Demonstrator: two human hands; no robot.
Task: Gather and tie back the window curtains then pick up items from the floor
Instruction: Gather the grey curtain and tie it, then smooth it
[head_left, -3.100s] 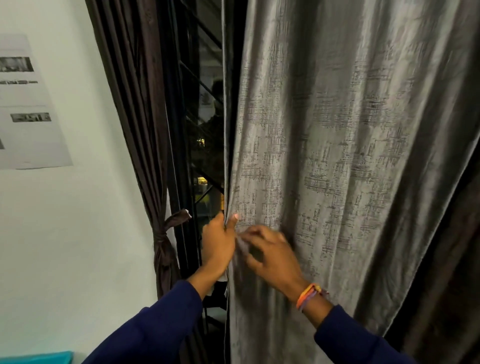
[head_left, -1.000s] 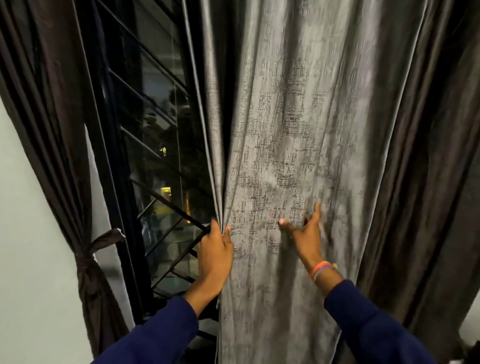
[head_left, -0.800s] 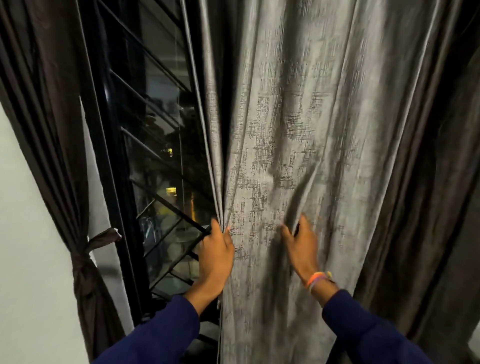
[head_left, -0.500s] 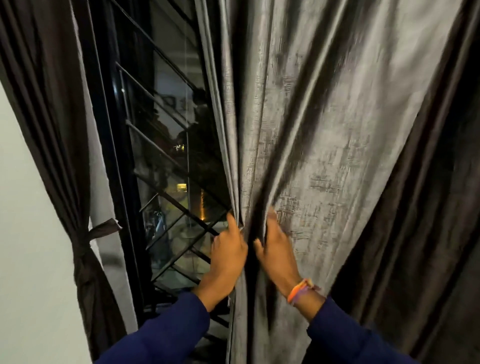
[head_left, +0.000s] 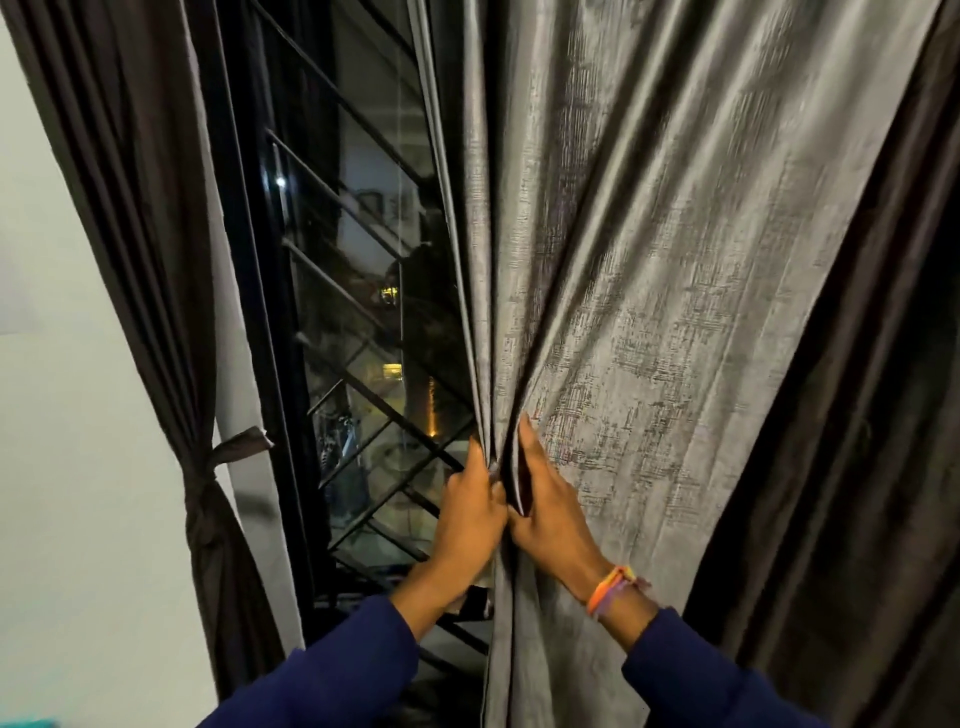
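— Start at the left edge. What hangs there?

— A pale wall (head_left: 78, 415), then a dark brown curtain (head_left: 140, 218) already gathered and knotted with a tie-back (head_left: 200, 480) of the same cloth, one loose end sticking out toward the glass.

— And next to it?

— The black window frame (head_left: 260, 364) with a metal grille (head_left: 374, 410) of slanted bars; small yellow lights show through the glass.

— Now the hands.

— The left hand (head_left: 470, 512) comes up from a navy sleeve (head_left: 332, 670) and grips the leading edge of the grey curtain (head_left: 649, 312), fingers curled round a bunch of narrow folds. The right hand (head_left: 550, 512) is just beside it, thumbs nearly touching. Its fingers lie fairly straight along the cloth, pointing up, pressing a fold toward the left hand — I cannot tell whether the fingertips are tucked behind that fold.

— Anything on the wrist?

— An orange and purple thread band (head_left: 613, 590) on the right wrist, above the cuff.

— Where does the grey curtain sit overall?

— It fills the middle and right, pleats fanning upward from the hands. Further right hangs another dark brown panel (head_left: 857, 467), loose.
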